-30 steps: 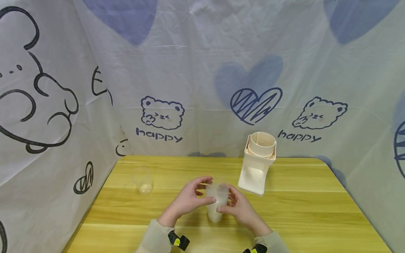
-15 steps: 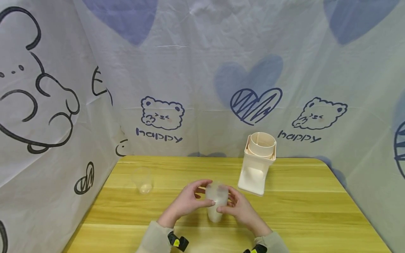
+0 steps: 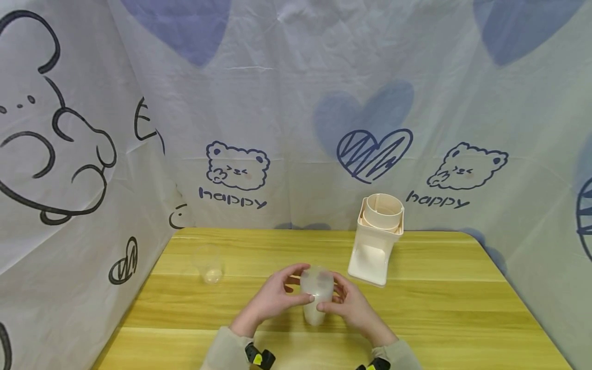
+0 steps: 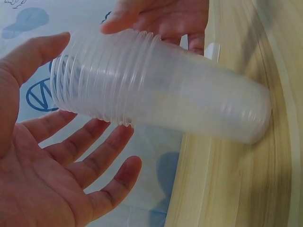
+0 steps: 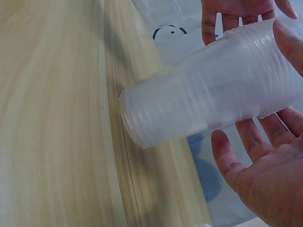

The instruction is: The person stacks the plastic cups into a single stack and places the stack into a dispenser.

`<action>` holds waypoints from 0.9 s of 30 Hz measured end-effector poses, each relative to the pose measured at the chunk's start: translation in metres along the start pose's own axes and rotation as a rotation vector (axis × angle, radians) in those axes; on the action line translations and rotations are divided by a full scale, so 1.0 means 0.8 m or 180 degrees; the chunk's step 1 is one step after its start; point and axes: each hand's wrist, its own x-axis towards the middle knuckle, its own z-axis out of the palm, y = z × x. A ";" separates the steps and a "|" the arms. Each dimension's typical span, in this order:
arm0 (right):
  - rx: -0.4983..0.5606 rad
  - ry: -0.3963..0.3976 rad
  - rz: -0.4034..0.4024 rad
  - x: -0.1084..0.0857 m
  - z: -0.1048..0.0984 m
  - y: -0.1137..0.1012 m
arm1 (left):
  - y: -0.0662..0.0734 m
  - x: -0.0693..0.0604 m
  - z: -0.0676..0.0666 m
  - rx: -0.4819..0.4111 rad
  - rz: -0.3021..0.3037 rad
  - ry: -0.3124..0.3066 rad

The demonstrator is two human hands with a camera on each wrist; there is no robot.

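A stack of clear plastic cups [image 3: 316, 300] stands upright on the table near its front, between the two hands. From the left side my left hand [image 3: 276, 293] holds the upper rims, thumb on the near side and fingertips on the far side. On the opposite side my right hand [image 3: 349, 306] grips the stack in the same way. In the left wrist view the nested rims of the cup stack [image 4: 109, 78] lie between thumb and fingers, with the little finger off the plastic. The right wrist view shows the stack's base [image 5: 137, 118] at the wooden surface.
A single clear cup [image 3: 211, 267] stands apart at the table's left. At the back right is a cream plastic holder [image 3: 371, 257] with a round tube on top. A printed cloth [image 3: 296, 113] hangs behind and beside the wooden table [image 3: 439, 308].
The stack's top tips very slightly toward the left and its rim looks a little different. My left hand shifts marginally; my right hand stays almost still.
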 end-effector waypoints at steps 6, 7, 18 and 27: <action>0.0003 -0.0007 0.0018 0.001 -0.001 0.001 | -0.005 -0.002 0.001 -0.0009 0.0000 0.0005; 0.0008 -0.0008 0.0022 0.001 -0.001 0.000 | -0.006 -0.003 0.001 -0.0014 0.0002 0.0016; 0.0065 0.0044 0.0018 0.000 0.002 0.000 | -0.012 -0.023 -0.019 0.0056 0.0118 0.0761; 0.0117 0.0071 0.0044 0.000 0.002 0.000 | -0.024 -0.034 -0.050 0.0561 0.0154 0.1662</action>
